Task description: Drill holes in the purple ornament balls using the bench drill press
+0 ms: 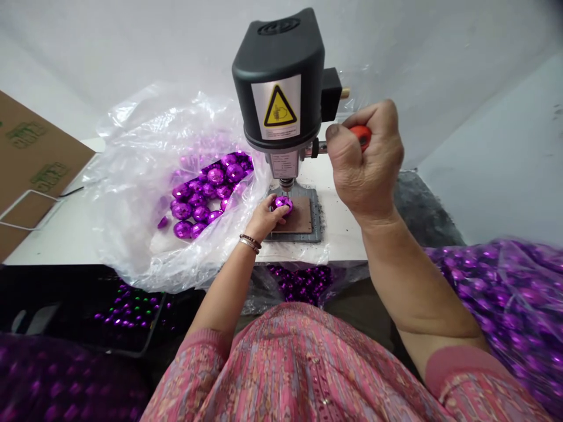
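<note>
A small drill press [281,76] with a black motor housing and a yellow warning label stands on the white table. My left hand [267,218] grips a shiny purple faceted ball [283,204] on a brown board [299,217], right under the drill bit [287,192]. Whether the bit touches the ball I cannot tell. Closed round the red-ended feed lever [362,136] at the press's right side is my right hand [367,158]. The board rests on the press's grey metal base [315,214].
Left of the press, a clear plastic bag [132,176] lies open with several purple balls [200,199] inside. A cardboard box [39,164] stands at the far left. Bagged purple balls [514,305] fill the lower right, and more [303,282] lie below the table edge. Dark shavings surround the base.
</note>
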Motion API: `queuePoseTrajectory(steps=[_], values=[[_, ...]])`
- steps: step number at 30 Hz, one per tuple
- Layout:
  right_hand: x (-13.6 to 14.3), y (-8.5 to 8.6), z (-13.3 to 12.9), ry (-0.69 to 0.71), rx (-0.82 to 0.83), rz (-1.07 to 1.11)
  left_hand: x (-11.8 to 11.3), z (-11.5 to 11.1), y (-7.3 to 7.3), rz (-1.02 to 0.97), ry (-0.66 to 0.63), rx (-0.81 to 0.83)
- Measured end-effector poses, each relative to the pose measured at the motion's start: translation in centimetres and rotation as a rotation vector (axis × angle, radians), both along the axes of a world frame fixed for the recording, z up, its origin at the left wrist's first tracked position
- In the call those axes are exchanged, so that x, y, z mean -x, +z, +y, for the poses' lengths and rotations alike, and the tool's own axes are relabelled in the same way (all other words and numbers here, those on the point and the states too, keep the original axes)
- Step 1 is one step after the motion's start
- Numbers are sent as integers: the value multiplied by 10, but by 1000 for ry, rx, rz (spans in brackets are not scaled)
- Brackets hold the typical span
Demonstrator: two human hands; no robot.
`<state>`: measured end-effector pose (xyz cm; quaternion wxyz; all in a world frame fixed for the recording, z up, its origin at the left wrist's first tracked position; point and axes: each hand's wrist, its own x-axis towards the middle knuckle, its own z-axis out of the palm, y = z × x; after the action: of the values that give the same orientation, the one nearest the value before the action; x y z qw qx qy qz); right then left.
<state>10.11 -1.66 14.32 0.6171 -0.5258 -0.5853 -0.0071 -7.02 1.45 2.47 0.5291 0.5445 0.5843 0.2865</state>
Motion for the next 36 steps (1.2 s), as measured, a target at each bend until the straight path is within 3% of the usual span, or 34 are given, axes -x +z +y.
queuePoseTrajectory(steps=[5, 11, 18, 28, 36], values=[[0, 1, -1, 7, 9, 26, -1, 0, -4, 71, -30, -52], [-1, 0, -1, 40, -12, 15, -1, 8, -20, 299, -104, -428], [-3, -8, -5, 6, 14, -40, -4, 7, -24, 363, -111, -407], [-5, -41, -19, -123, 55, -170, -4, 7, -27, 323, -125, -386], [-4, -54, -20, -160, -37, -219, -1, 6, -24, 321, -170, -390]])
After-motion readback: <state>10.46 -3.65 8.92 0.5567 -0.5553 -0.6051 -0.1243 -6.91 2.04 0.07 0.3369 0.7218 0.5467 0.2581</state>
